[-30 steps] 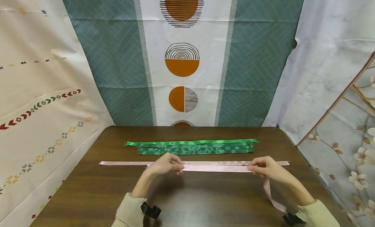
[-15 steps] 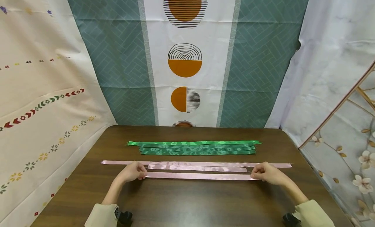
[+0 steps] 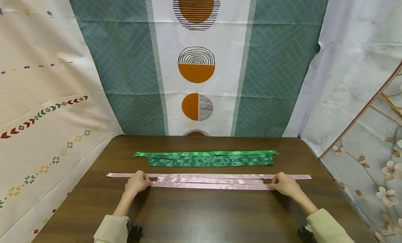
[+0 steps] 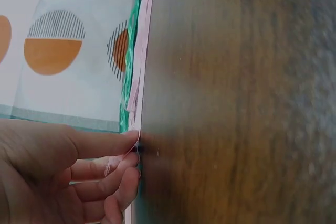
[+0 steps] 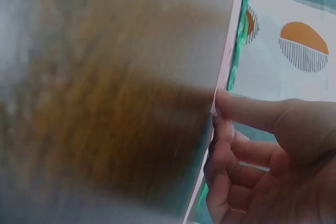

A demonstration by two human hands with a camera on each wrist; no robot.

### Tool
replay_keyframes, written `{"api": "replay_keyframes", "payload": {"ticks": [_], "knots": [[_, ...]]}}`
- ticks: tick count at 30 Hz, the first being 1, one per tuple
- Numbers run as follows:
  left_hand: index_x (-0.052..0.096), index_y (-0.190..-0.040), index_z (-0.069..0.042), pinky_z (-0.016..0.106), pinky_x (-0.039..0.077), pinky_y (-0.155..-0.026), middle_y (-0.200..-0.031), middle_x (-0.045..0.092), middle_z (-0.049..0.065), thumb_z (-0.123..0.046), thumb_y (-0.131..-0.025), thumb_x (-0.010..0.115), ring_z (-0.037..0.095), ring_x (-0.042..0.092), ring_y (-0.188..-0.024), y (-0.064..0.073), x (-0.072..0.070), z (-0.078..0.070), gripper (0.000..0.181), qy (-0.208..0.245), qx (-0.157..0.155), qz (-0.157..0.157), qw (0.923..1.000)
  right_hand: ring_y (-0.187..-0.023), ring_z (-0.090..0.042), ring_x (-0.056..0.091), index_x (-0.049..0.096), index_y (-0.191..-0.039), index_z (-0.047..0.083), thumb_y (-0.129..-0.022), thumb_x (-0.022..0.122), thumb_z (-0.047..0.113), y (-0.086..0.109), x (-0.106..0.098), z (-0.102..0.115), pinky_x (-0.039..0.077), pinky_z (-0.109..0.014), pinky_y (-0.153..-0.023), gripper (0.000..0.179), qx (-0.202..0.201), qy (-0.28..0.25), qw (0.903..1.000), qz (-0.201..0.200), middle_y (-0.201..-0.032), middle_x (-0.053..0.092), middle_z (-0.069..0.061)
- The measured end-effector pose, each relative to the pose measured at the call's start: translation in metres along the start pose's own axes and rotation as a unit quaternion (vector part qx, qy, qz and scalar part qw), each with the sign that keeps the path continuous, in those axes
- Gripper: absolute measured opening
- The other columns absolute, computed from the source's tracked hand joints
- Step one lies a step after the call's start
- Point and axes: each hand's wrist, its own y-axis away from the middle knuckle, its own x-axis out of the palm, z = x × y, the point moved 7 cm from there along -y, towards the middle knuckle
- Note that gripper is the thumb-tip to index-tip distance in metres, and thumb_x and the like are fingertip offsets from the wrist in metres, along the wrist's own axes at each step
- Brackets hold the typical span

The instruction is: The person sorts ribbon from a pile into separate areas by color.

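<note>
A pink satin ribbon [image 3: 207, 186] stretches straight between my two hands, close over the table. My left hand [image 3: 137, 182] pinches its left end between thumb and fingers, and loose threads show at that end in the left wrist view. At the other end, my right hand [image 3: 283, 184] pinches the ribbon between thumb and fingertips. Just behind it lie a shorter pink ribbon [image 3: 210, 180] and a longer pink ribbon [image 3: 295, 176], both laid sideways and nearly parallel to it.
Several green ribbons [image 3: 210, 159] lie side by side farther back on the brown wooden table [image 3: 201, 218]. A patterned curtain [image 3: 196, 79] hangs behind the table's far edge, with cloths [image 3: 351, 72] at both sides.
My left hand has moved left along the ribbon to its end, stretching it out straight. The ribbon has then shifted slightly back, nearer the other pink ribbons. The tail hanging by my right hand is gone.
</note>
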Motion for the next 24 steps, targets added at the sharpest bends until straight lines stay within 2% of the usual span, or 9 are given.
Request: {"api": "replay_keyframes", "payload": {"ticks": [4, 12, 17, 24], "knots": [[0.059, -0.058, -0.007, 0.029, 0.031, -0.049, -0.054, 0.046, -0.003, -0.015, -0.082, 0.07, 0.015, 0.042, -0.054, -0.001, -0.003, 0.004, 0.028, -0.006, -0.01, -0.01, 0.9999, -0.055, -0.013, 0.042, 0.06, -0.06, 0.011, -0.078, 0.076, 0.024, -0.002, 0.0, -0.002, 0.031, -0.028, -0.051, 0.028, 0.01, 0.0, 0.9999, -0.005, -0.056, 0.046, 0.006], [0.059, -0.061, -0.008, 0.032, 0.034, -0.051, -0.058, 0.048, -0.001, -0.015, -0.083, 0.07, 0.017, 0.046, -0.058, -0.003, -0.005, 0.005, 0.025, -0.017, -0.019, -0.023, 0.9994, -0.053, -0.011, 0.039, 0.058, -0.058, 0.011, -0.078, 0.077, 0.027, -0.004, 0.0, -0.004, 0.029, -0.027, -0.05, 0.031, -0.003, -0.004, 1.0, -0.006, -0.054, 0.042, 0.008], [0.057, -0.063, -0.009, 0.035, 0.036, -0.052, -0.062, 0.05, 0.002, -0.018, -0.083, 0.069, 0.021, 0.048, -0.061, 0.0, -0.012, 0.003, 0.025, -0.036, -0.022, -0.039, 0.9983, -0.055, -0.012, 0.041, 0.059, -0.06, 0.012, -0.077, 0.078, 0.027, -0.001, -0.004, -0.004, 0.031, -0.028, -0.051, 0.029, 0.008, -0.014, 0.9999, -0.003, -0.055, 0.044, 0.007], [0.04, -0.053, -0.016, 0.035, 0.034, -0.051, -0.056, 0.039, -0.001, -0.021, -0.088, 0.061, 0.02, 0.043, -0.059, 0.003, -0.022, 0.002, 0.041, -0.057, -0.013, -0.06, 0.9965, -0.056, -0.013, 0.043, 0.06, -0.066, 0.01, -0.082, 0.072, 0.023, 0.0, -0.014, -0.004, 0.034, -0.029, -0.053, 0.024, 0.002, -0.019, 0.9998, -0.007, -0.058, 0.048, 0.005]]}}
